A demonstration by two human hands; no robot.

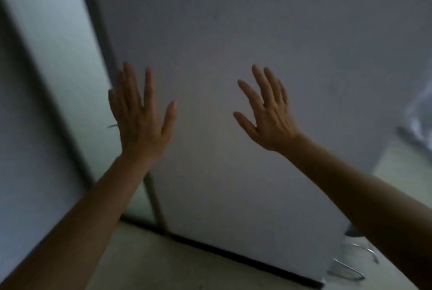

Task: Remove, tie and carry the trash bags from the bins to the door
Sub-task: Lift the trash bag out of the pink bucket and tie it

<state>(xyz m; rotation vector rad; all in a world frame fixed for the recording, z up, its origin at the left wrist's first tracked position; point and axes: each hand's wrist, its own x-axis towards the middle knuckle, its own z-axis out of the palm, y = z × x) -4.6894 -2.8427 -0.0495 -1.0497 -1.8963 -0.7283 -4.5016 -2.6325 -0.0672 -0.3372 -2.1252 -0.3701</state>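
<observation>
We hold both hands up with nothing in them: our left hand (pixel 140 121) and right hand (pixel 268 119) are spread, fingers straight, in front of a pale wall (pixel 233 32) beside a frosted panel (pixel 58 44). No bin shows, so we cannot speak of contents. No trash bag is surely in view; a blurred pale shape (pixel 418 112) at the right edge may be one, but we cannot tell. We judge no bag is in hand yet; next we must find a bin and grip its bag's rim.
</observation>
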